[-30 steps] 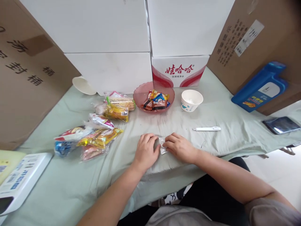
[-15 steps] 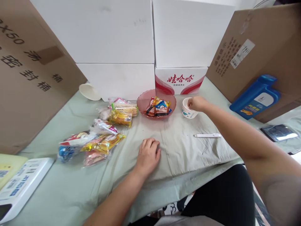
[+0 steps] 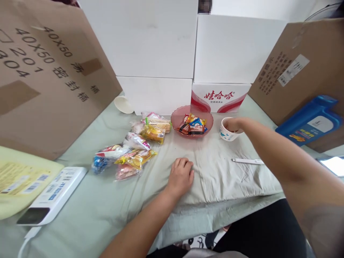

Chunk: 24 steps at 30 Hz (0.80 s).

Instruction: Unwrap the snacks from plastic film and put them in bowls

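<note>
My right hand (image 3: 233, 125) reaches down into a white paper cup (image 3: 227, 135) with a blue-green print. The cup's wall hides the fingertips, so whether they hold anything does not show. My left hand (image 3: 181, 176) lies palm down on the cloth, fingers slightly bent and nothing in them. Left of the cup stands a pink translucent bowl (image 3: 175, 126) holding several small wrapped snacks (image 3: 197, 126). A white capped pen-like stick (image 3: 247, 161) lies on the cloth in front of the cup.
Several bagged snacks (image 3: 135, 157) are piled left of the bowl. White boxes (image 3: 158, 95) line the back; cardboard boxes flank both sides. A blue bottle (image 3: 311, 120) leans at right, near a phone (image 3: 333, 165). A white power bank (image 3: 57, 190) and yellow container (image 3: 24, 179) lie at left.
My right hand has gone from the cup's rim deeper into the cup. My left hand stays on the cloth. The view has turned left, shifting everything rightward.
</note>
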### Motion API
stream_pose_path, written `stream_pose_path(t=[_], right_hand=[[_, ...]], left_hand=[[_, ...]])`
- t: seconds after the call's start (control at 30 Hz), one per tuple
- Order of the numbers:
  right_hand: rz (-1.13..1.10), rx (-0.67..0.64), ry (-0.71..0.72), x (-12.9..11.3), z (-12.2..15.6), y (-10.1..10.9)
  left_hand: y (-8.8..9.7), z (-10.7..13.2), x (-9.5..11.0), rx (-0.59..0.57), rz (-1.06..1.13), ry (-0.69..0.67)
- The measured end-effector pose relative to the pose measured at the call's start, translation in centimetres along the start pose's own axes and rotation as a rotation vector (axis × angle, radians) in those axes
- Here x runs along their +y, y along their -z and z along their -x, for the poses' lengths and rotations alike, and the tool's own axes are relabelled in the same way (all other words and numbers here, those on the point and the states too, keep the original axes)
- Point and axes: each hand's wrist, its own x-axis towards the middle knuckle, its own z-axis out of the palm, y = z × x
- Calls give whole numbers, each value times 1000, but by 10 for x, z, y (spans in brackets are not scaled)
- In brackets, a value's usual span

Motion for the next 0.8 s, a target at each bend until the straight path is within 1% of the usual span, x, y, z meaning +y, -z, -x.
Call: stream_pose_path(t=[0.07,0.1,0.17,0.2,0.23,0.27,0.3,0.37,0.4,0.43,0.5,0.57,0.6,0.67,0.73,0.8], right_hand=[[67,-58,8,-15,-3,18],[103,-76,19,-26,-4,26],[135,-41,83,-59,-1,35],[132,-17,137,-79,3,35],[100,35,234,-101,9,32],[39,67,347,-125,16,26],[-33,68,439,-149,23,17],[-160,-8,527,-195,35,-7],[-209,-60,533,-215,39,-21],[-219,-84,521,-232,42,-34],[-225,-123,478,-257,42,-57],[-233,-145,444,-269,41,-71],[-240,-154,441,-270,41,-75],[-258,-165,465,-265,47,-74],[-280,-160,511,-249,59,-67],[-296,-108,568,-222,78,-60]], left_hand=[[0,1,2,-2,-2,5],[1,1,2,-2,-6,7],[1,1,4,-1,-12,14],[1,1,4,1,-11,17],[1,1,4,4,-7,18],[0,1,3,7,-1,16],[0,1,3,10,6,12],[-1,1,0,15,18,-2],[-1,1,-1,18,20,-9],[-1,1,-2,21,20,-15],[-1,1,-3,27,17,-15],[0,0,-4,29,18,-5],[0,0,-4,28,23,-1],[0,-1,-5,27,56,-7],[0,-1,-8,63,118,2],[-3,0,-12,155,178,71]])
